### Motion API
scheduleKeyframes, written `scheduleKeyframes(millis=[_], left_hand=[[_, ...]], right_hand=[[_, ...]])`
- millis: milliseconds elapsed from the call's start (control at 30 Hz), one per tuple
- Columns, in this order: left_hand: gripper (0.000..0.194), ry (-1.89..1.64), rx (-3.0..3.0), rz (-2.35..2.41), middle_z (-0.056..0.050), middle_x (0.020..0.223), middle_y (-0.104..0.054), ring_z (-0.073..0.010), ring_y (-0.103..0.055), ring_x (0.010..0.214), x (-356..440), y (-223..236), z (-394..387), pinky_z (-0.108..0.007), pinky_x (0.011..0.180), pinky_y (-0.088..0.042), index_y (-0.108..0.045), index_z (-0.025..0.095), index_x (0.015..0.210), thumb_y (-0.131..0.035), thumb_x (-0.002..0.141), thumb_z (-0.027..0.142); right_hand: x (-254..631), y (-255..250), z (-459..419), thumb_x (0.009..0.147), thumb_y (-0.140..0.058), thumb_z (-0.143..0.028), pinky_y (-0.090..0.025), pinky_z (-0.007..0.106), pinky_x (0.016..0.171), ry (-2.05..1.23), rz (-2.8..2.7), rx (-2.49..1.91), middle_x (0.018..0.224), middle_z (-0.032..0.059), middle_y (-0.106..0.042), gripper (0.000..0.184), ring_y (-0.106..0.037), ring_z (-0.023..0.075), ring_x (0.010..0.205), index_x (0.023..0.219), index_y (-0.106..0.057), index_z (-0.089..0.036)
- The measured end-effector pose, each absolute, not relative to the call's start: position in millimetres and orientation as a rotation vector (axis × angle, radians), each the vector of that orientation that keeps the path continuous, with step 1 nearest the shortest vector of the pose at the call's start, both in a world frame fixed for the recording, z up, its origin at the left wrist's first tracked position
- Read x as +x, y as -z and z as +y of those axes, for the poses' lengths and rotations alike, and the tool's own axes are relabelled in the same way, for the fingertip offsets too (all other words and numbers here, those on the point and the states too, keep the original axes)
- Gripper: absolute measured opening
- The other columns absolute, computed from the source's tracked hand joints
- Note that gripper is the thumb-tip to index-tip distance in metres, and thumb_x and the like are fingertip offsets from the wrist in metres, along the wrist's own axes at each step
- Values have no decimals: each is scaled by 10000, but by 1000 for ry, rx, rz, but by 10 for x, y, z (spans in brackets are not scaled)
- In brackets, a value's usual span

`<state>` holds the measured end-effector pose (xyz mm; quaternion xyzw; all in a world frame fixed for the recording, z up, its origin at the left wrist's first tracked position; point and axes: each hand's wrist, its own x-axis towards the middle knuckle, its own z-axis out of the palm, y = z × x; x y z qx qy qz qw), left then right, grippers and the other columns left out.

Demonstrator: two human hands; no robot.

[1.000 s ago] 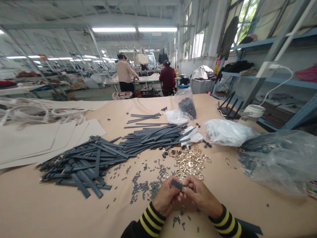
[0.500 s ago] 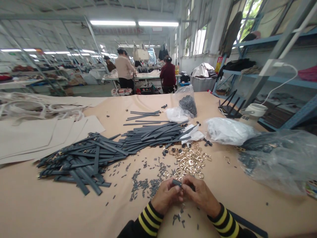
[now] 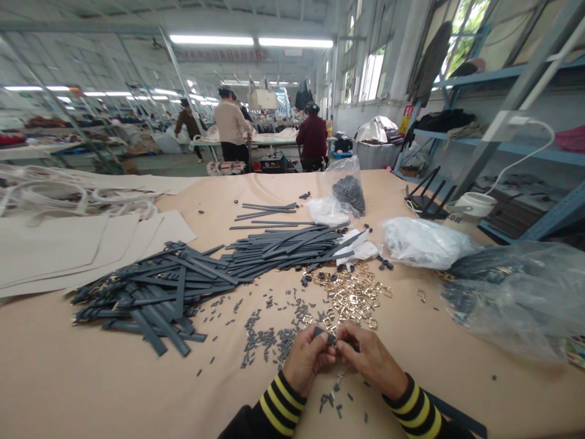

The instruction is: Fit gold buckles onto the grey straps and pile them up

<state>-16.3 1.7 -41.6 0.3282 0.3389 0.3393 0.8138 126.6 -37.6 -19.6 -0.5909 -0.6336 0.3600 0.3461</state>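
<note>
My left hand (image 3: pixel 309 358) is closed on the end of a dark grey strap (image 3: pixel 322 334), thumb on top. Close against it, my right hand (image 3: pixel 372 361) pinches the same piece with thumb and forefinger. A tiny gold glint shows between the fingertips, too small to name. What looks like the strap's tail emerges below my right forearm. Just beyond the hands lie a heap of gold buckles (image 3: pixel 354 299) and many short dark grey pieces (image 3: pixel 287 342). A few more small pieces (image 3: pixel 329 402) are scattered between my forearms.
Piles of dark grey straps (image 3: pixel 150 292) cover the left middle of the table (image 3: pixel 114 390). Beige panels (image 3: pixel 50 244) lie at far left. Plastic bags (image 3: pixel 512 299) and a black router (image 3: pixel 427 198) are on the right. Co-workers (image 3: pixel 232 125) are at a table further back.
The strap end in my left hand has tilted down slightly, and its fingers have shifted over it. The strap's tail at lower right has drawn in a little. A distant person has come into fuller view.
</note>
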Motion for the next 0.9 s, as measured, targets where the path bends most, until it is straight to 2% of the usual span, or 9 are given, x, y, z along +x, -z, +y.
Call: scheduleKeyframes(millis=[200,400,500,633,900], left_hand=[[272,-736,833,780,-20,619,-600,-85,-541,545,-163,488,37,-190,531,-431,-509,122,714,-628,682,365],[228,-783,1041,831,19,555,-571,-96,-524,498,-148,488,22,-212,509,-423,-484,147,690,-648,655,302],[216,-779,1039,861,30,519,-550,-95,-502,444,-127,517,0,-216,475,-408,-467,158,697,-626,665,301],[212,-754,1074,872,26,514,-533,-108,-488,436,-109,615,4,-228,458,-399,-478,160,695,-631,645,297],[300,-760,1108,785,-6,664,-549,-133,-495,637,-208,693,-52,-224,591,-375,-558,165,764,-634,649,432]], right_hand=[[1280,204,-365,779,-473,-194,-384,218,557,-949,-1626,-1551,630,-30,-546,82,-509,117,589,709,-514,-185],[1238,260,-375,790,-481,-223,-410,211,503,-1049,-1530,-1516,616,-24,-572,93,-528,108,516,705,-494,-190],[1210,347,-375,788,-506,-287,-421,211,474,-1134,-1457,-1489,607,-21,-594,113,-543,115,494,734,-455,-201],[1209,403,-343,763,-530,-400,-398,197,439,-1311,-1339,-1458,576,-24,-592,234,-543,115,479,726,-397,-211],[1277,519,-264,678,-557,-436,-347,203,445,-1265,-1401,-1559,502,-48,-490,295,-505,121,484,682,-375,-204]])
